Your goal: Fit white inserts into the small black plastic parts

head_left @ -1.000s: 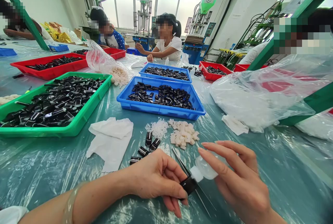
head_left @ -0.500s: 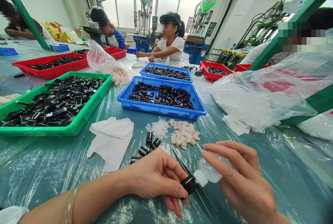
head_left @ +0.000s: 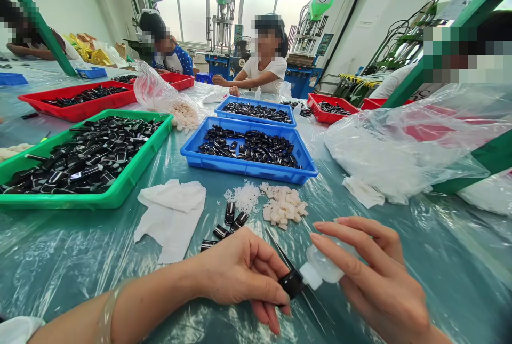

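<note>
My left hand (head_left: 244,272) pinches a small black plastic part (head_left: 290,283) low in the middle of the view. My right hand (head_left: 372,280) grips a small clear squeeze bottle (head_left: 325,267), and its white nozzle touches the black part. Thin tweezers (head_left: 310,301) lie on the table under both hands. Just beyond my left hand lie several loose black parts (head_left: 228,222), a heap of tiny white bits (head_left: 244,196) and a pile of cream-coloured blocks (head_left: 284,206).
A green tray (head_left: 132,173) of black parts stands at left, two blue trays (head_left: 248,165) ahead, red trays (head_left: 76,112) further back. White tissues (head_left: 170,216) lie left of my hands. Plastic bags (head_left: 400,146) fill the right. Other people sit across the table.
The bottle's nozzle has slid slightly right and stays against the black part. Both hands have hardly moved. The person opposite has raised their head.
</note>
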`<state>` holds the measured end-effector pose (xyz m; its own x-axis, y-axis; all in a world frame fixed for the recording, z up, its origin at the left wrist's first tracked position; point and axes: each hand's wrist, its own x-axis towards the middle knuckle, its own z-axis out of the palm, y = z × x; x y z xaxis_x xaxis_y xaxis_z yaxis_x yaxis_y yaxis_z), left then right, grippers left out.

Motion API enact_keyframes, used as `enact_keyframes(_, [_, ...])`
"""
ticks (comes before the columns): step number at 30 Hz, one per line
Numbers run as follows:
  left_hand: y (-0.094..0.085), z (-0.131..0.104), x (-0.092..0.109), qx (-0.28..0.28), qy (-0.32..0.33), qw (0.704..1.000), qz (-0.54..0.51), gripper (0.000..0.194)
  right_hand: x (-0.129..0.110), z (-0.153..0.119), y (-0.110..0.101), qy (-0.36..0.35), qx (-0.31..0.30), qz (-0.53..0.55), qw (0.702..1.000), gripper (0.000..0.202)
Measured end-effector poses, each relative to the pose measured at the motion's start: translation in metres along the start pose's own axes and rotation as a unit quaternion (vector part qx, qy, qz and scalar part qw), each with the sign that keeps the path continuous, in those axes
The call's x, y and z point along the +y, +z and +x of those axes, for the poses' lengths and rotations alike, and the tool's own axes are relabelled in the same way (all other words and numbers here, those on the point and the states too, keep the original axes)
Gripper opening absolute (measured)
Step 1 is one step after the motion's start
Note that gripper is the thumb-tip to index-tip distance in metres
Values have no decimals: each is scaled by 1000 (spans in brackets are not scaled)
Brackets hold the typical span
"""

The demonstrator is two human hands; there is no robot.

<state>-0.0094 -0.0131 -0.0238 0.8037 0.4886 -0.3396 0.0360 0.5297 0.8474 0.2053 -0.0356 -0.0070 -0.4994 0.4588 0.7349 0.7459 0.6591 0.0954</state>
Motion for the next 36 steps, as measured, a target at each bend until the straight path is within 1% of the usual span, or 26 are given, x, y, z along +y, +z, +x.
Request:
enact_keyframes(9, [1,0,2,6,-2,1000,10,19,0,-5,1,4,-3,-8,1000,35])
enact_keyframes(12, [3,-1,3,20,-3,1000,12,22,2,-6,2,11,-9,-16,1000,38])
enact_keyframes(14, [5,-1,5,39,10,999,9,24,4,-8,4,34,-13,-12,999,40])
enact_keyframes(16, [6,-1,8,70,38,997,8,25,8,-11,7,89,-6,5,996,37])
enact_keyframes(17, [6,-1,10,91,56,994,10,25,10,-12,9,145,-4,22,989,34])
enact_keyframes(18, [5,-2,12,115,74,991,11,25,12,-14,11,216,-4,41,976,30])
enact_keyframes(19, [5,-2,15,141,91,986,11,25,15,-15,13,292,-7,60,954,29])
enact_keyframes(21, [2,-4,20,189,123,974,7,24,23,-17,16,429,-25,92,898,36])
enact_keyframes(22, [0,-5,23,208,138,968,3,24,28,-17,18,475,-37,105,873,40])
enact_keyframes(23, [-3,-7,25,223,152,963,-1,24,33,-17,19,505,-49,114,854,42])
enact_keyframes(26, [-9,-10,29,248,191,950,-9,24,50,-19,24,561,-75,133,814,42])
enact_keyframes(29, [-13,-13,31,270,214,939,-15,24,63,-22,27,595,-95,133,787,39])
enact_keyframes(33, [-15,-16,35,304,238,923,-9,24,65,-26,28,605,-122,127,777,38])
enact_keyframes(35, [-15,-17,36,312,248,917,-2,22,63,-24,26,602,-132,132,777,43])
enact_keyframes(36, [-16,-18,37,316,251,915,0,22,63,-22,24,601,-134,135,776,48])
